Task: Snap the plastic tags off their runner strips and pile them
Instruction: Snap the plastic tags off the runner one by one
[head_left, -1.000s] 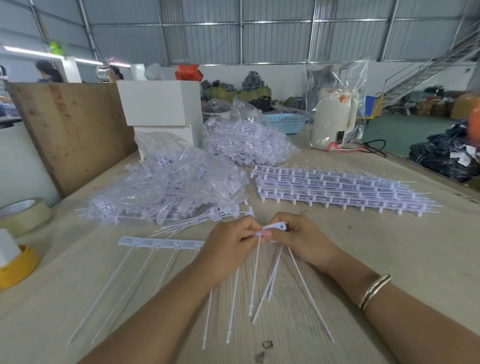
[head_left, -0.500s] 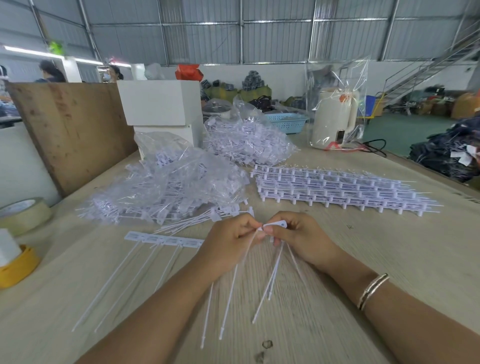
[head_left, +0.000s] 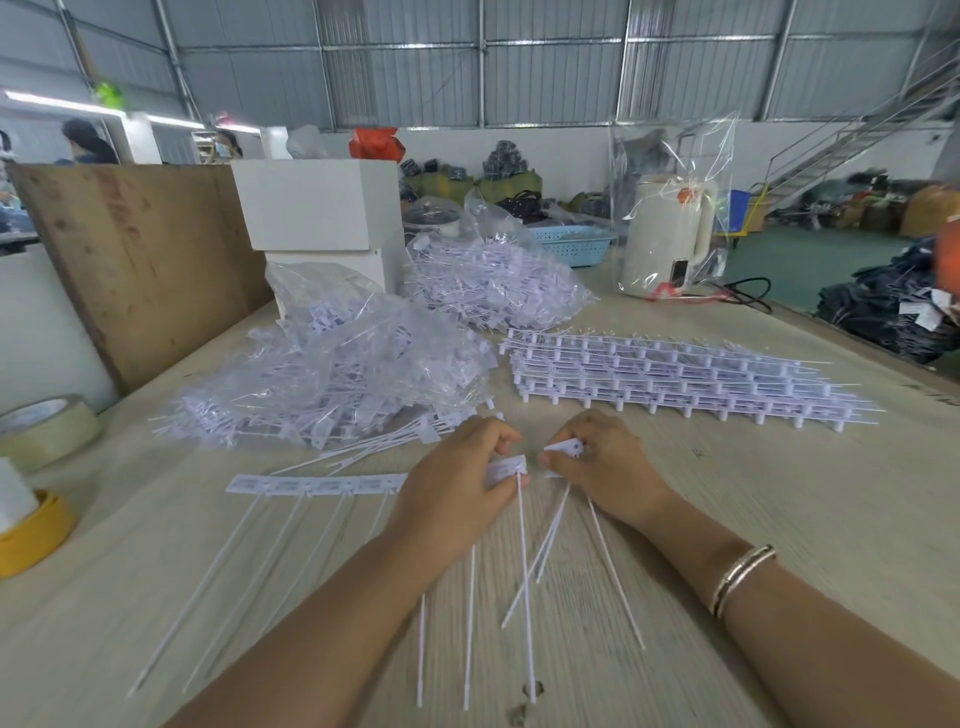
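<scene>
You pinch one tag in each grip, a small gap between them.
Left hand (head_left: 457, 475) holds the runner strip (head_left: 317, 486) end; right hand (head_left: 597, 462) pinches the freed tag (head_left: 563, 448), tails hanging toward you over the surface (head_left: 779, 493).

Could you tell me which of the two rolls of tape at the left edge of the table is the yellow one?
It is the nearer roll, at the very edge of the view with a white object standing in it. The other roll, farther back, is beige.
</scene>
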